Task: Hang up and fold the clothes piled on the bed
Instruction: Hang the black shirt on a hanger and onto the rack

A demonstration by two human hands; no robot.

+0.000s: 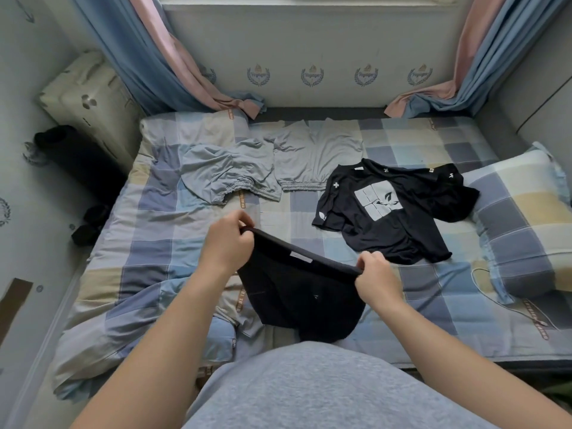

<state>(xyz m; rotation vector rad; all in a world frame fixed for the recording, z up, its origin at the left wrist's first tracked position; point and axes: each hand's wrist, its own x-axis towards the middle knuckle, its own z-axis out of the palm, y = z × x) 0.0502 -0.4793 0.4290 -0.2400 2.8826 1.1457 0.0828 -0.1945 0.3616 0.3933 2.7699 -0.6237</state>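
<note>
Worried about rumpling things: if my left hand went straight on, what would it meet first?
Probably the crumpled grey shorts, past some bare sheet. The left hand seems raised, so depth is unclear.

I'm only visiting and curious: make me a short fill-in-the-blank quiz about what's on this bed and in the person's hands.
1. The garment that the left hand and the right hand pinch by its band is ____ in colour.
2. The printed T-shirt lies on the bed, nearer the ____ hand.
3. At the bed's far side lie ____ grey garments.

Missing words: black; right; two.
</note>
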